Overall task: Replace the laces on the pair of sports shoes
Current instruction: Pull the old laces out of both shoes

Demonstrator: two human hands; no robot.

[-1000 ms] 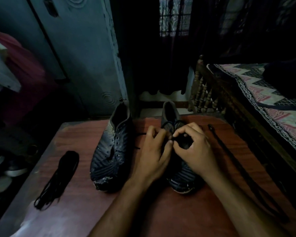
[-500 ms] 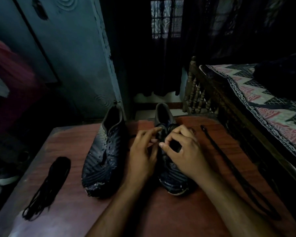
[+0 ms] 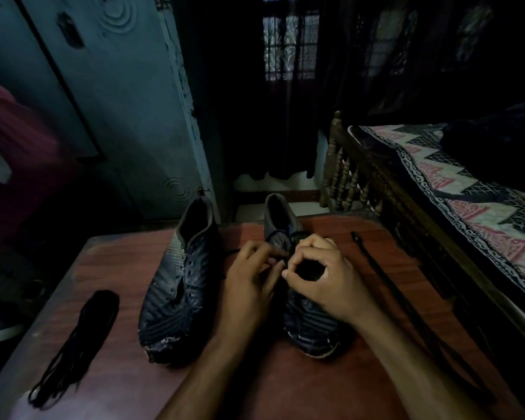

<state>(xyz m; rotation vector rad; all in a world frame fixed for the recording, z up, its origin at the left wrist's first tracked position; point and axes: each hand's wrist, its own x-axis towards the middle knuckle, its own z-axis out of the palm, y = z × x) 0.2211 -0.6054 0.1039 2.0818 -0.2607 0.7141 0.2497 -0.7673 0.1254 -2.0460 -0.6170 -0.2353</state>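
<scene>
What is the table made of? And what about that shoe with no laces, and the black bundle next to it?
Table: looks like reddish-brown wood or wood-look laminate, smooth, with faint grain streaks.
Unlaced shoe: probably synthetic leather, dark with a slight sheen and ridged lines; the toe is scuffed pale.
Black bundle: seemingly woven fabric laces, thin matte strands.

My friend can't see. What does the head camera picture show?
Two hands, left hand and right hand, pinch a black lace on the right dark sports shoe on a reddish wooden table. The left dark sports shoe stands laceless beside it.
</scene>
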